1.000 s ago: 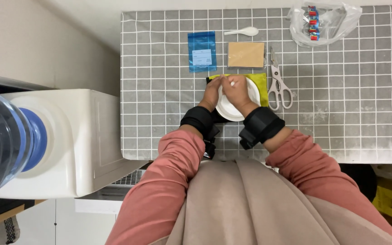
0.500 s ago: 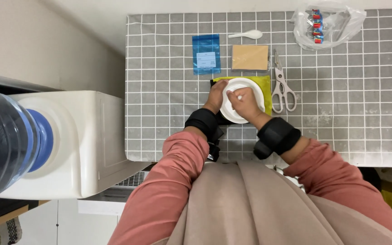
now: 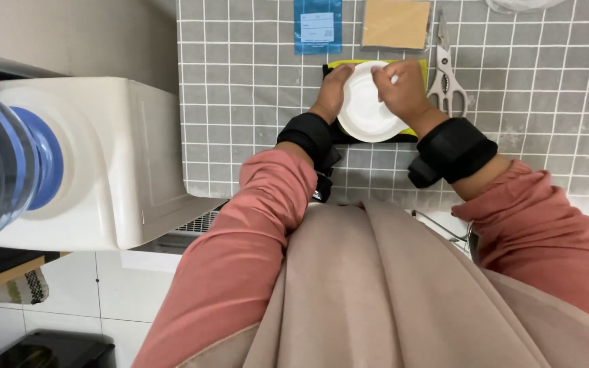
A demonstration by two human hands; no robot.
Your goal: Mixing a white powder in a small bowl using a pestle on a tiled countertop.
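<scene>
Big white water dispenser (image 3: 97,163) sits well off to the left hand's side. Between both hands there's a white round dish (image 3: 366,102), resting on a yellow-and-black mat (image 3: 349,66). Left hand (image 3: 332,88) grips its left rim; right hand (image 3: 403,85) pinches something small and white over it. Looks like a wiping or peeling step, so the next move needs that rim held steady. Scissors (image 3: 446,71) lie just right of the right hand.

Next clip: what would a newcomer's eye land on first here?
Both hands meet on a white round dish at the middle of the grey grid-patterned table: the left hand holds its left edge, the right hand rests on its top. Black wrist bands and pink sleeves lead down to them. At far left a big blue water bottle sits on a white dispenser.
</scene>
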